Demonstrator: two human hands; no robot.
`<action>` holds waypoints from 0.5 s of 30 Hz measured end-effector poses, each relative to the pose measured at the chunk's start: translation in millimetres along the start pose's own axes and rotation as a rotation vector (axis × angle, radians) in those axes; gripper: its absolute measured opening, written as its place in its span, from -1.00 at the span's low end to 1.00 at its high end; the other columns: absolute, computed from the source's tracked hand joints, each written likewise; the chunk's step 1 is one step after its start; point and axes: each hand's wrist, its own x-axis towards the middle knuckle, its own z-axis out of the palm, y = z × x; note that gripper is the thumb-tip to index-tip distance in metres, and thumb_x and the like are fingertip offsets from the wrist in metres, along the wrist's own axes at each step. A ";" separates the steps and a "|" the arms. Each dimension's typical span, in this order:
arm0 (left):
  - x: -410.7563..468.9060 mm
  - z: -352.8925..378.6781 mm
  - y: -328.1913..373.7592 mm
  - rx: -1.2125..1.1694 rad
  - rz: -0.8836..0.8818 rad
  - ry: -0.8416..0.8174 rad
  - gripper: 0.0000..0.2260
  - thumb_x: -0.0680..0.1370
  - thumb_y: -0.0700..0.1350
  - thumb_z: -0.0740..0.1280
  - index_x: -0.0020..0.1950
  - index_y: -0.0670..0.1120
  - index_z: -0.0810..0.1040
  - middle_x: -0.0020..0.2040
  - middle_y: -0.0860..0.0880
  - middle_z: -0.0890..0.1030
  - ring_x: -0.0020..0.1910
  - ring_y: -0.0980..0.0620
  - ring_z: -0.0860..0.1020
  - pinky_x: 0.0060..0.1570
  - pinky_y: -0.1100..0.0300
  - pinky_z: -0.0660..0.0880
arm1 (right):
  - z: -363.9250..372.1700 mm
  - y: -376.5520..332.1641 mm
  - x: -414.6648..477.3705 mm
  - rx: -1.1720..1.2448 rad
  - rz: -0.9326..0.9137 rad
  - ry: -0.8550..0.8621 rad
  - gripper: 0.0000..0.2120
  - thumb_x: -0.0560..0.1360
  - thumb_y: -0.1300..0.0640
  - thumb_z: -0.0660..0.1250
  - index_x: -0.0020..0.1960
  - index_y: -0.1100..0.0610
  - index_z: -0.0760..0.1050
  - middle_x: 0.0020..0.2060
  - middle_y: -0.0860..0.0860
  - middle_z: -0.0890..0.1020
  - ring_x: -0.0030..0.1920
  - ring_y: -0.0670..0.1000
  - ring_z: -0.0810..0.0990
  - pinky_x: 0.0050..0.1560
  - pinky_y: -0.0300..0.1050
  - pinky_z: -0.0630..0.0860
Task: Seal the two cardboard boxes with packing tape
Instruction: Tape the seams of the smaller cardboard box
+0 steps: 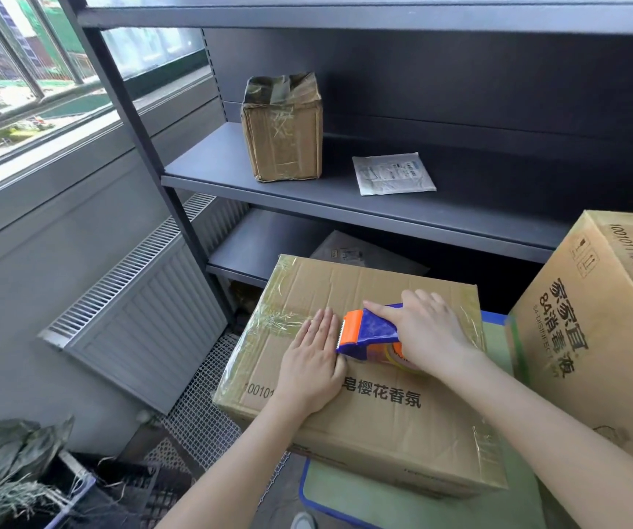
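Head view: the right hand (427, 330) is wrapped around the tape dispenser (370, 332); the left hand (313, 360) lies flat and open on the near box (345, 376) at the dispenser's 9 o'clock. The stiff cardboard looks light and likely to slide, so press near the seam. The second box (597, 330) stands at 3 o'clock.

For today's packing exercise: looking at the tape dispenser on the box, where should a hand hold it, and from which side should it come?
Hold the tape dispenser by its blue body behind the roll, coming from above and from the right, as the right hand does. Its orange serrated cutter points left toward the flat left hand, so keep the grip away from that end.
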 end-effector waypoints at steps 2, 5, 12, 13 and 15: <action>-1.1 0.2 -2.9 -0.012 0.002 0.017 -0.46 0.63 0.08 -0.10 0.54 -0.09 -0.14 0.55 -0.03 -0.11 0.51 0.10 -0.21 0.43 0.22 -0.34 | -0.7 -0.1 -0.2 0.006 -0.006 0.000 -0.42 0.57 0.00 0.18 0.47 -0.25 -0.02 0.05 0.05 0.43 0.12 0.08 0.39 0.12 -0.08 0.27; -2.4 -1.2 -12.0 -0.011 0.026 0.029 -0.42 0.61 0.17 -0.07 0.55 -0.06 -0.12 0.55 0.01 -0.09 0.47 0.18 -0.23 0.43 0.26 -0.34 | -6.3 -4.3 1.0 0.009 -0.008 -0.007 -0.39 0.54 -0.04 0.21 0.47 -0.25 -0.01 0.08 0.06 0.43 0.14 0.08 0.38 0.13 -0.08 0.27; -3.0 -6.6 -34.4 -0.055 0.022 0.010 -0.37 0.58 0.27 -0.01 0.56 0.01 -0.10 0.55 0.10 -0.08 0.49 0.23 -0.19 0.40 0.34 -0.33 | -20.1 -28.2 14.4 0.006 -0.019 0.026 -0.49 0.57 -0.02 0.16 0.46 -0.24 0.07 0.13 0.08 0.43 0.18 0.11 0.37 0.15 -0.06 0.27; -3.1 -7.0 -34.0 -0.058 0.022 0.012 -0.34 0.57 0.29 0.00 0.55 0.01 -0.10 0.55 0.11 -0.08 0.48 0.24 -0.20 0.40 0.34 -0.33 | -20.2 -27.4 15.3 0.013 -0.017 0.028 -0.51 0.58 -0.01 0.13 0.46 -0.25 0.07 0.12 0.07 0.43 0.18 0.11 0.37 0.15 -0.07 0.27; -2.9 -7.6 -29.9 -0.055 0.027 0.016 -0.29 0.53 0.34 0.00 0.55 0.02 -0.12 0.54 0.11 -0.11 0.45 0.25 -0.25 0.40 0.33 -0.34 | -20.1 -20.4 14.0 0.037 -0.018 0.027 -0.54 0.61 0.00 0.07 0.45 -0.28 0.06 0.09 0.06 0.43 0.16 0.10 0.37 0.13 -0.09 0.26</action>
